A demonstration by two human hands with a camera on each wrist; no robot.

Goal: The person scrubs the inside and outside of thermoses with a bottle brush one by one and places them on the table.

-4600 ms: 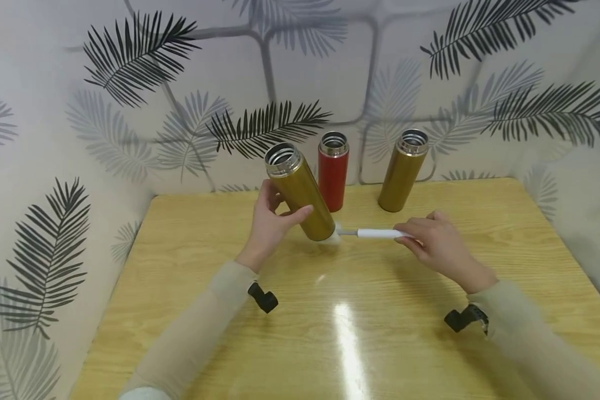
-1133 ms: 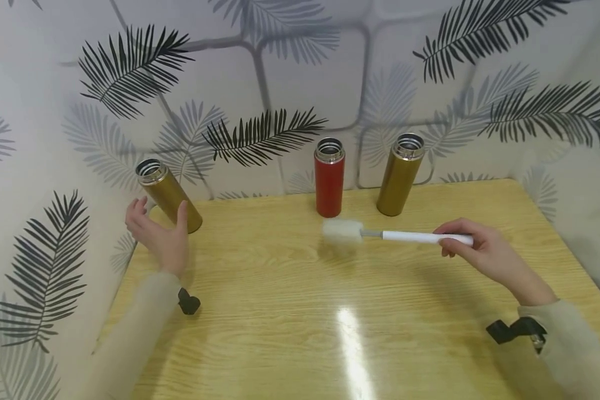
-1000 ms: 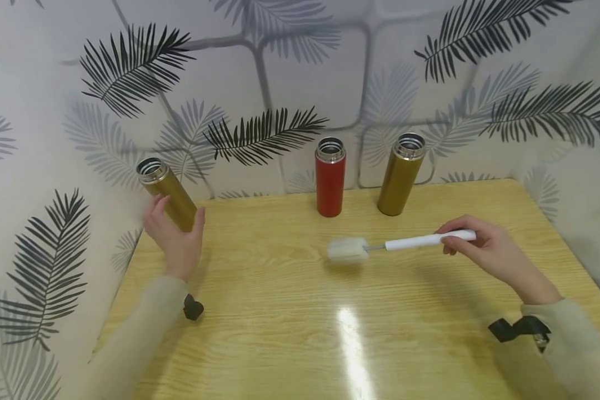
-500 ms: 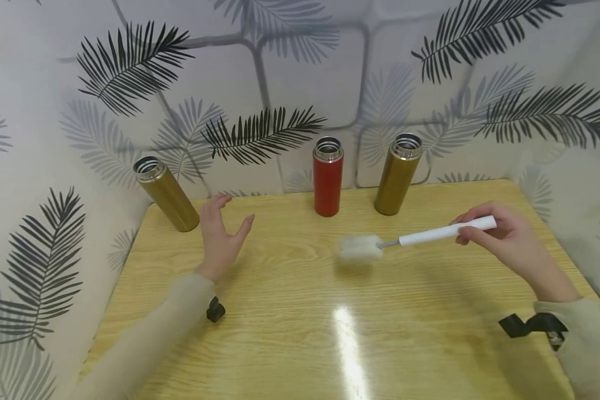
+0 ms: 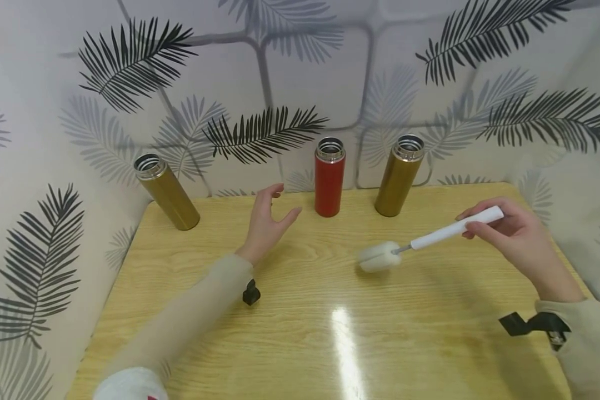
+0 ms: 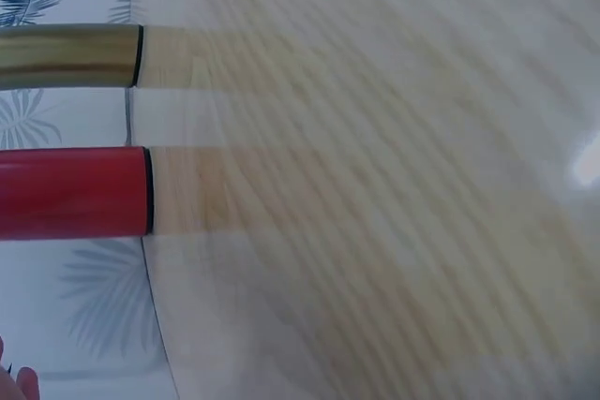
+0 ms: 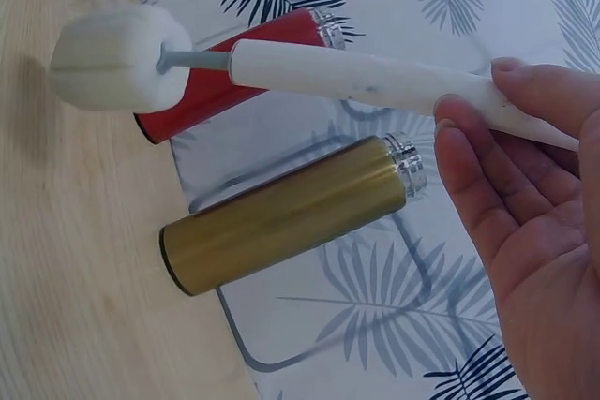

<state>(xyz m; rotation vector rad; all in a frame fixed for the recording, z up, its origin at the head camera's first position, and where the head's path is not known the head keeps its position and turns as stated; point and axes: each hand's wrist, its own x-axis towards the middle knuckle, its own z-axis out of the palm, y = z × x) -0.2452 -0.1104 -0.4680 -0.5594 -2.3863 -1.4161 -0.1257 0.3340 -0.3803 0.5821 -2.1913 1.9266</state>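
Note:
My right hand (image 5: 520,239) pinches the white handle of a bottle brush (image 5: 380,256), thumb on one side and fingers on the other. Its pale sponge head points left, low over the table, and shows in full in the right wrist view. My left hand (image 5: 267,225) holds nothing; its thumb and fingers are spread apart, just left of a red thermos bottle (image 5: 329,180). That bottle stands upright and lidless near the back edge. In the left wrist view, only fingertips (image 6: 26,383) show at the lower left corner, below the red bottle.
A lidless gold thermos bottle (image 5: 399,176) stands right of the red one, and another gold bottle (image 5: 169,194) stands at the back left corner. The wooden table (image 5: 280,322) meets a leaf-patterned wall covering (image 5: 310,72) behind them.
The left gold bottle was set down at the back left corner. My left hand has let go of it and moved right, toward the red bottle. My right hand drew the brush right.

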